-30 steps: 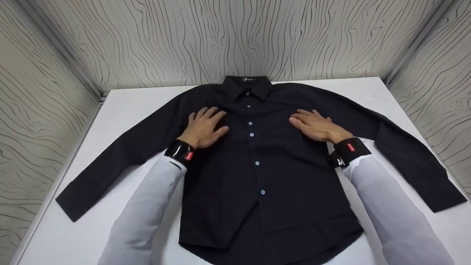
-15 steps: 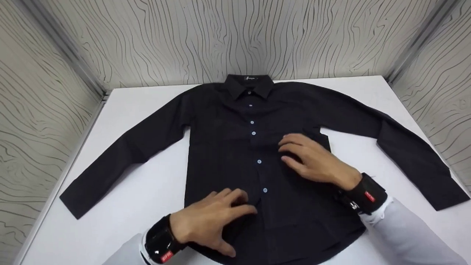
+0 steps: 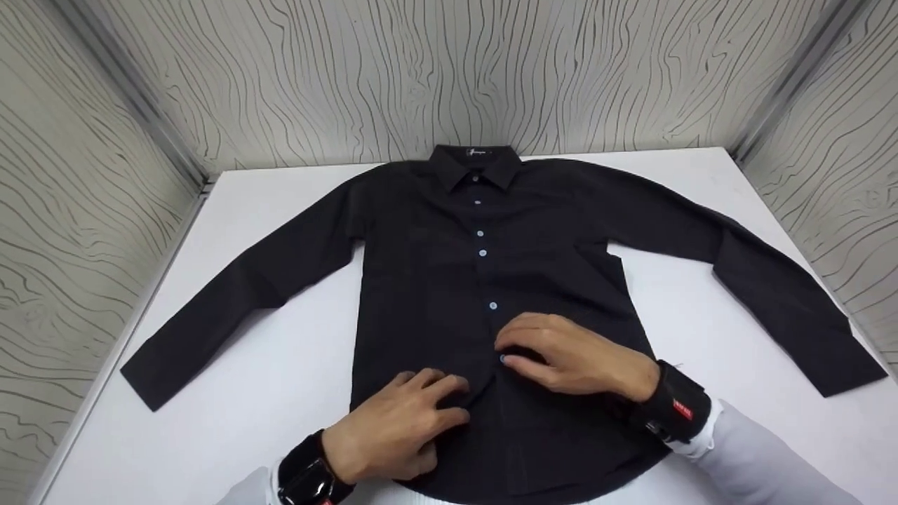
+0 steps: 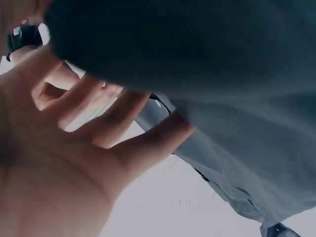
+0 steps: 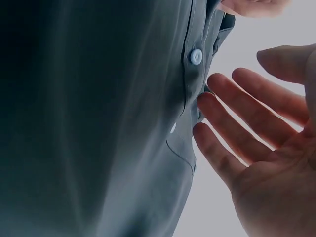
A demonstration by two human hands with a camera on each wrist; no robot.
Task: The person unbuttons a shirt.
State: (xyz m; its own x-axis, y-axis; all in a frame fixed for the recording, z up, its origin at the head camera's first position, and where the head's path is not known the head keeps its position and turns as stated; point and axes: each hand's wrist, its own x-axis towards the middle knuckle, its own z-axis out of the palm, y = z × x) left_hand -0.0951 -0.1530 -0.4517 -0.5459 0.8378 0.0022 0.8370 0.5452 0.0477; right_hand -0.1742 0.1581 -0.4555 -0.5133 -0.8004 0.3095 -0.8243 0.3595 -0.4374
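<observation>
A black long-sleeved shirt [image 3: 421,280] lies front up with its sleeves spread to both sides. Pale blue buttons [image 3: 493,306] run down its middle. My left hand [image 3: 400,428] rests on the lower left front panel, fingers loosely bent. In the left wrist view this hand [image 4: 59,168] has fairly straight fingers, their tips hidden by the fabric. My right hand [image 3: 579,354] is over the lower placket, its thumb by a button. The right wrist view shows the right hand [image 5: 266,143] with fingers spread and thumb apart, the fingertips close to the cloth [image 5: 98,123].
A white table [image 3: 280,379] carries the shirt. Patterned wall panels [image 3: 351,77] stand at the back and both sides, with grey metal posts [image 3: 140,98] at the corners. The shirt collar [image 3: 473,168] lies close to the back wall.
Both hands have slid from the chest toward the hem. In the last half second my right hand has come further down and inward to a lower button; the left fingers have drawn in.
</observation>
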